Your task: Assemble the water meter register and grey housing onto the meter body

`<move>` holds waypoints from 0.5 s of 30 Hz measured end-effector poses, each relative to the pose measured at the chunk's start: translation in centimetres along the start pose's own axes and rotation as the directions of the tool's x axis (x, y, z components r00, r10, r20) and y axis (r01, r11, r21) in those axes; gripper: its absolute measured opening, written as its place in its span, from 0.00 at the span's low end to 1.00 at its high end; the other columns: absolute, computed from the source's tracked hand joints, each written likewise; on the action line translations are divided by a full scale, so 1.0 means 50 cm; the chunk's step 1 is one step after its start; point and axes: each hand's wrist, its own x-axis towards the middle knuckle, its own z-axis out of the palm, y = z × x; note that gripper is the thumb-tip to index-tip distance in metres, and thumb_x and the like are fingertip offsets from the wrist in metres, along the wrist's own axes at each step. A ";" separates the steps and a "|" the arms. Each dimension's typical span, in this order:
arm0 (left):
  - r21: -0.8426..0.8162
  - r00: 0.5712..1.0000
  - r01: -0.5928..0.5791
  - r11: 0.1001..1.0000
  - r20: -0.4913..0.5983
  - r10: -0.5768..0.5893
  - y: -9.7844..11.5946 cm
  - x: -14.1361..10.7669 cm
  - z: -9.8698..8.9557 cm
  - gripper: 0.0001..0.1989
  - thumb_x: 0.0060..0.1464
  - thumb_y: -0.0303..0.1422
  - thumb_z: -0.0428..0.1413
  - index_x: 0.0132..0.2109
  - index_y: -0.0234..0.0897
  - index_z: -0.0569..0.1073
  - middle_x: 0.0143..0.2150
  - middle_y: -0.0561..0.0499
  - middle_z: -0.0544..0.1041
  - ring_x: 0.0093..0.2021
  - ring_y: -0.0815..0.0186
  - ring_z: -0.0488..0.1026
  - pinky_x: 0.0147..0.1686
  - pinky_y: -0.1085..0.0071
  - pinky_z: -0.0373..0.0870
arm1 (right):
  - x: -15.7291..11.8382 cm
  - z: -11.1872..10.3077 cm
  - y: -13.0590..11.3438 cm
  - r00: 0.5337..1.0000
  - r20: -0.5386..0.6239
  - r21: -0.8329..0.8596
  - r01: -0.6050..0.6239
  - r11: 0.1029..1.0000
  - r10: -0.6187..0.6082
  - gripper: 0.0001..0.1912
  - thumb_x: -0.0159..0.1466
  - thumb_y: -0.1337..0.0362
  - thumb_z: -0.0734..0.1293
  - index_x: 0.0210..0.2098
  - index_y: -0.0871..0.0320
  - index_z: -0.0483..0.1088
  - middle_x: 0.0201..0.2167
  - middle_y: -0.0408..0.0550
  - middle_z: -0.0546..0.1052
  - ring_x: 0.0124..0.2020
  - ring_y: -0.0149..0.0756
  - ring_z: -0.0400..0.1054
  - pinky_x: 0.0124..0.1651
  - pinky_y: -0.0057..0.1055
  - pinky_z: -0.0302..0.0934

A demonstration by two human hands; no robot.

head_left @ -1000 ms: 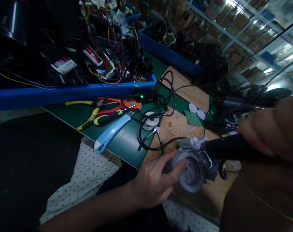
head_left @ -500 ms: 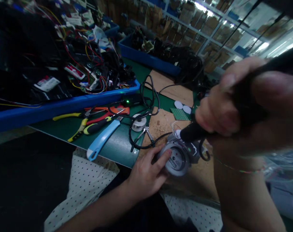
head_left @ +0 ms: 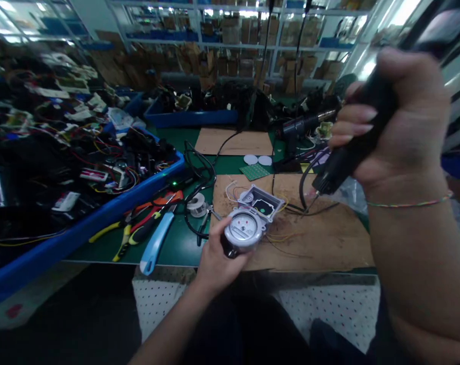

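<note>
the left hand (head_left: 215,256) is wrapped around a small round grey meter (head_left: 243,229) with a white dial face. it holds the meter just above the near edge of a brown board (head_left: 321,238) that lies on the green table (head_left: 177,243). the lid of the meter is open at the back, and thin wires (head_left: 279,235) run out of it onto the board.

the right hand (head_left: 397,121) is up high and close to the camera. it grips a black soldering iron (head_left: 347,157) tight in its fist. the tip of the iron points down to the board, to the right of the meter and apart from it.

left of the meter lie a roll of solder (head_left: 196,204), a light blue handle (head_left: 156,243) and pliers with yellow grips (head_left: 123,238). a long blue bin (head_left: 101,213) full of wires and parts sits further left.
</note>
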 end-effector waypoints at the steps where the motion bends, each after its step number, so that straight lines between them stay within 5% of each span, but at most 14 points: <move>1: -0.062 0.997 0.078 0.995 0.022 -0.077 0.002 0.008 -0.004 0.46 0.46 0.33 0.71 0.66 0.41 0.56 0.59 0.38 0.74 0.57 0.51 0.77 0.54 0.52 0.76 | -0.006 -0.024 0.019 0.999 -0.024 0.069 -0.024 0.997 0.025 0.14 0.68 0.55 0.65 0.32 0.58 0.67 0.20 0.36 0.56 0.18 0.20 0.48 0.21 0.21 0.49; 4: -0.197 0.966 0.257 0.946 0.084 -0.245 0.009 0.038 -0.017 0.46 0.42 0.35 0.73 0.65 0.43 0.58 0.58 0.40 0.75 0.55 0.52 0.78 0.51 0.56 0.78 | -0.040 -0.084 0.071 0.991 -0.053 0.175 -0.111 0.978 0.122 0.11 0.64 0.60 0.70 0.30 0.59 0.69 0.19 0.37 0.58 0.18 0.22 0.50 0.21 0.22 0.51; 8: -0.260 0.933 0.359 0.896 0.097 -0.346 0.013 0.079 -0.027 0.47 0.38 0.34 0.75 0.63 0.45 0.61 0.53 0.45 0.77 0.48 0.56 0.80 0.45 0.63 0.79 | -0.098 -0.134 0.104 0.988 -0.088 0.216 -0.105 0.971 0.127 0.09 0.62 0.60 0.71 0.29 0.58 0.71 0.17 0.38 0.57 0.17 0.22 0.50 0.21 0.23 0.52; 15: -0.596 0.897 0.348 0.724 -0.012 -0.441 0.038 0.149 -0.035 0.41 0.35 0.32 0.75 0.56 0.44 0.66 0.44 0.53 0.79 0.41 0.65 0.78 0.41 0.73 0.75 | -0.159 -0.172 0.103 0.982 -0.151 0.204 -0.081 0.976 0.113 0.11 0.65 0.60 0.67 0.28 0.59 0.72 0.16 0.41 0.56 0.16 0.24 0.50 0.19 0.25 0.48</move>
